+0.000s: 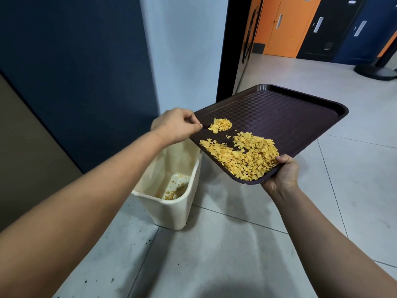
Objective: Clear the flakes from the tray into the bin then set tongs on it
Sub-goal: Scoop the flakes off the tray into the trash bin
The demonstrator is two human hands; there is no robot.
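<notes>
Tray (300, 117) held tilted above bin (171, 208): near-right edge gripped by right hand (283, 175), left edge pinched by left hand (174, 125). Flakes (242, 155) piled w/ most just beside right-hand grip.

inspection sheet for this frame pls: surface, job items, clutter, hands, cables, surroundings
Surface: pale tiled floor, dark specks near the bottom left.
Job's things: dark brown tray held tilted, its low corner over the bin; yellow flakes piled at its lower edge, with a smaller heap higher up; cream bin on the floor, a few flakes in the bottom. Tongs: nothing seen.
Clutter: nothing seen.
Hands: left hand grips the tray's left edge; right hand grips the near edge, thumb beside the flakes.
Cables: nothing seen.
Surroundings: dark blue wall panel, orange lockers, black stand base.
</notes>
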